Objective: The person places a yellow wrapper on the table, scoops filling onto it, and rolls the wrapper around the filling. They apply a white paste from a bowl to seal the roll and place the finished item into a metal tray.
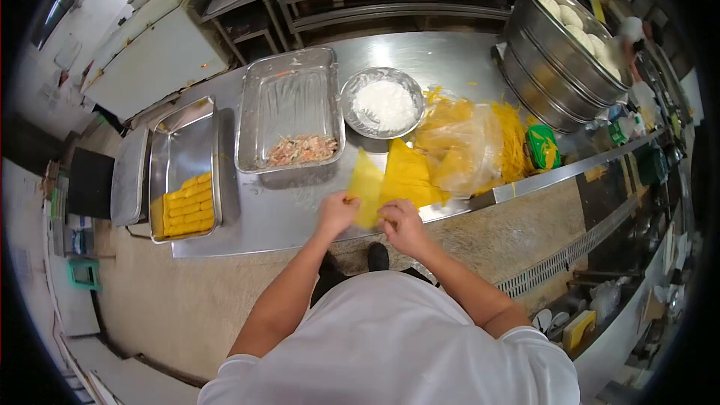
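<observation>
The white shirt (397,337) was nearest, beyond which the left hand (336,215) and right hand (406,228) pinched a yellow sheet (365,184) in narrow grip, apparently to keep it spread.

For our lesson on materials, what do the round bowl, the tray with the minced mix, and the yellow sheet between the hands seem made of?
Round bowl: shiny metal, probably stainless steel; it glints. Tray: likely the same, its walls reflective. Yellow sheet: perhaps smooth dough, thin and seemingly translucent; plastic remains possible.
</observation>
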A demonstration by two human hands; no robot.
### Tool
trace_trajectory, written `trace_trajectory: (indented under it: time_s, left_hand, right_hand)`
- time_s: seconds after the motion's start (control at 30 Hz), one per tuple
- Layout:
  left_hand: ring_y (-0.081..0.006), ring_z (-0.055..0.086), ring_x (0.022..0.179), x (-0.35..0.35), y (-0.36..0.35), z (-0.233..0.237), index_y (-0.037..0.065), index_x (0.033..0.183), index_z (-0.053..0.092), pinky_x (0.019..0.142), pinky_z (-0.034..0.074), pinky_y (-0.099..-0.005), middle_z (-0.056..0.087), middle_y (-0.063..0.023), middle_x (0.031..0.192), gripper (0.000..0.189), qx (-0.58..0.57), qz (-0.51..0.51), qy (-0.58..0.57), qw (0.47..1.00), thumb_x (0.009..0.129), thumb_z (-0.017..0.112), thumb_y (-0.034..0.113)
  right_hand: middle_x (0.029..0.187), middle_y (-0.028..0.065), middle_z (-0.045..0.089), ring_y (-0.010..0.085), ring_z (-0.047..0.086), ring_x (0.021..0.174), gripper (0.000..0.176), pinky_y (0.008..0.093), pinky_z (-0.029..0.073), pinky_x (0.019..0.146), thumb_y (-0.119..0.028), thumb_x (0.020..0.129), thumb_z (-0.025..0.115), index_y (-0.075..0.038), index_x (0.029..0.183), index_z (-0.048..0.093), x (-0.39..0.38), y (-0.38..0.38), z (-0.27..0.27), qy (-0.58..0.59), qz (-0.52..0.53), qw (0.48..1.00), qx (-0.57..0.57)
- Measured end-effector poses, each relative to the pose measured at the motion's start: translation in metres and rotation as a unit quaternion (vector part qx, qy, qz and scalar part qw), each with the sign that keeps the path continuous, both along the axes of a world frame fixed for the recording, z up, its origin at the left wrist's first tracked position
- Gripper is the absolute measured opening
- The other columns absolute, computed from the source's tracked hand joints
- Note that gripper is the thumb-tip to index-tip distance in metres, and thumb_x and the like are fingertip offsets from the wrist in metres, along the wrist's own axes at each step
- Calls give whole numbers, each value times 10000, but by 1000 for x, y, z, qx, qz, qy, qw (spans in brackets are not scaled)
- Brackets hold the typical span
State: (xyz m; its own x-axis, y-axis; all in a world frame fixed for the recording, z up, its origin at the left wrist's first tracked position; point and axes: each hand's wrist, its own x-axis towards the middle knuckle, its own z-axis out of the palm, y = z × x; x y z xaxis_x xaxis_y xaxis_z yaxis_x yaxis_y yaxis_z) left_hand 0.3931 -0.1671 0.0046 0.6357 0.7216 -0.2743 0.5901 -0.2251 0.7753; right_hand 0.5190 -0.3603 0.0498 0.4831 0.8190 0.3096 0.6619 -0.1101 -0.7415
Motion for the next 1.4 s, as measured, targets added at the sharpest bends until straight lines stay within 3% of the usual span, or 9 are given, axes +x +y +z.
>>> trace_trajectory:
  time_s: [0.27, 0.37, 0.57, 0.77, 0.8, 0.9, 0.93, 1.07, 1.4]
  left_hand:
    - [-345, 782, 861, -141, 72, 8, 114, 1056, 840, 774, 602, -438, 809, -157, 947, 366, 19, 81, 96, 992, 856, 855, 420]
    - [-300, 748, 720, -170, 80, 25, 58, 992, 826, 673, 565, -412, 779, -156, 829, 340, 93, 84, 140, 982, 870, 862, 373]
    - [-333, 765, 761, -181, 94, 31, 50, 970, 822, 698, 577, -432, 771, -188, 836, 340, 254, 87, 13, 963, 857, 856, 369]
    - [-366, 779, 865, -191, 116, 0, 30, 1022, 806, 801, 607, -470, 789, -209, 932, 380, 76, 147, 56, 985, 845, 874, 359]
    - [-369, 778, 891, -193, 117, 0, 28, 1071, 787, 808, 607, -467, 791, -212, 967, 410, 72, 143, 52, 986, 843, 878, 356]
    - [-385, 770, 965, -198, 116, 9, 21, 1217, 715, 835, 607, -464, 789, -223, 1067, 538, 27, 129, 39, 991, 830, 894, 349]
    - [-395, 765, 990, -202, 117, 15, 18, 1264, 682, 847, 606, -467, 784, -230, 1098, 594, -8, 121, 33, 992, 823, 902, 348]
    - [-439, 743, 1044, -222, 118, 24, 7, 1349, 609, 896, 591, -494, 765, -256, 1117, 718, -108, 89, -24, 990, 801, 928, 343]
    - [-455, 688, 1170, -234, 110, 29, 19, 1473, 507, 966, 569, -539, 678, -251, 1338, 738, 101, 25, 57, 993, 869, 832, 289]
  right_hand:
    - [1051, 198, 701, 423, 653, 1035, 228, 492, 532, 920, -61, 889, 746, 4, 1107, 739, 22, 9, -1, 2, -57, 998, -35]
    - [1092, 219, 693, 439, 635, 1095, 261, 509, 517, 971, -70, 885, 746, 4, 1135, 736, 14, 38, 3, 43, -28, 998, -48]
    - [1300, 243, 645, 441, 598, 1264, 539, 497, 503, 1089, -102, 859, 784, 10, 1363, 632, -32, 145, 53, -30, 94, 994, -42]
    - [1527, 272, 525, 441, 523, 1403, 967, 502, 464, 1176, -279, 762, 908, 2, 1570, 459, -52, 278, 82, -98, 172, 955, -219]
    - [1491, 275, 579, 423, 536, 1414, 881, 490, 503, 1134, -326, 713, 930, 29, 1452, 607, -47, 301, 60, -121, 168, 955, -213]
    - [1379, 294, 638, 438, 645, 1263, 843, 457, 547, 1073, -362, 652, 959, 92, 1297, 659, -49, 347, 83, -163, 256, 872, -385]
    - [1189, 278, 727, 430, 710, 1126, 674, 468, 581, 999, -336, 658, 923, 39, 1184, 734, -50, 354, 80, -112, 241, 864, -427]
    - [1084, 275, 756, 433, 729, 1063, 544, 483, 592, 959, -291, 697, 868, -40, 1170, 770, -61, 366, 68, -170, 264, 841, -440]
    - [1127, 250, 769, 407, 741, 1078, 460, 473, 592, 958, -264, 723, 833, -29, 1117, 804, -68, 362, 65, -236, 255, 841, -415]
